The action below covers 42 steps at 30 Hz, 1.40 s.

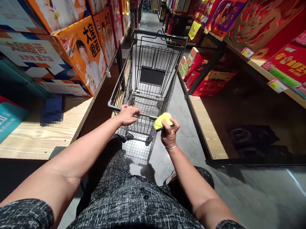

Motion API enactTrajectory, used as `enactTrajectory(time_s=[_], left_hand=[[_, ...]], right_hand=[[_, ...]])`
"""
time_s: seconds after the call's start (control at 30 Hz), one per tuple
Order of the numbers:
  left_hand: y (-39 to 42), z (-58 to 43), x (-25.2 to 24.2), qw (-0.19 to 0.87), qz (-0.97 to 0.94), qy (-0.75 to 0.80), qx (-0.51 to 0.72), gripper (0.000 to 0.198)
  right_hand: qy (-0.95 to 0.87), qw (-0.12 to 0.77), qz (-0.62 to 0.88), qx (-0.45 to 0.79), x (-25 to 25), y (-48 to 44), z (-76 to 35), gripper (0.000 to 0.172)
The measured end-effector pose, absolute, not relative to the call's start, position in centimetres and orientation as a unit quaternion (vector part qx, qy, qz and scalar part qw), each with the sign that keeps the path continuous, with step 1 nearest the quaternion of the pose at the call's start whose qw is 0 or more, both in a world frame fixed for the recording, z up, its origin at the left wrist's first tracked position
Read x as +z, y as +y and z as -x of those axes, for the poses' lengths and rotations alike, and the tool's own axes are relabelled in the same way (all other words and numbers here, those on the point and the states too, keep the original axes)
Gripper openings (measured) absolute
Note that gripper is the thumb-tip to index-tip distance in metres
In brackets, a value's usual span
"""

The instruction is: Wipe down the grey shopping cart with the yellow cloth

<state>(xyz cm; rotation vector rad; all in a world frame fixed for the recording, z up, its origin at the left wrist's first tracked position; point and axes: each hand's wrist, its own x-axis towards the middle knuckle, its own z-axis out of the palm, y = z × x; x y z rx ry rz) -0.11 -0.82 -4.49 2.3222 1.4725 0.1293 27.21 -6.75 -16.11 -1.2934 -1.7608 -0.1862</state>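
While my left hand [129, 115] rests over the near grey bar handle [148, 117] of a black wire-mesh shopping cart [152, 76] (whether its fingers close round it, I cannot tell), my right hand [169, 131] grasps a bright yellow, rounded pad with a dark edge [162, 119] at the handle's right end. The cart stands between pale wooden shelves [36, 137], orange printed cardboard boxes [80, 55] left, red printed boxes [294, 70] right.

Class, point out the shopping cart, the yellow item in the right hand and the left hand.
Shopping cart [152, 76]: head view, dark panel at far end.
Yellow item [161, 119]: head view, yellow surface beside the fingers.
Left hand [128, 115]: head view, back of the hand.
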Motion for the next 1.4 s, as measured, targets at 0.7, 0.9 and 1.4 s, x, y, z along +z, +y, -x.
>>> enactTrajectory(time_s=[0.7,0.9,1.4], left_hand=[[-3.0,-4.3,-1.6,0.147,-0.85,0.502,-0.058,0.067],[-4.5,-8.3,-3.4,0.155,-0.861,0.484,0.01,0.054],[-5.1,-6.8,-5.4,0.192,-0.843,0.493,0.097,0.039]], right_hand=[[-0.677,0.437,0.589,0.055,-20.4,-8.8,-28.5,0.052],[-0.657,0.532,0.534,-0.019,-13.1,-6.7,-28.1,0.056],[-0.744,0.163,0.648,-0.015,-3.9,6.6,-27.9,0.039]])
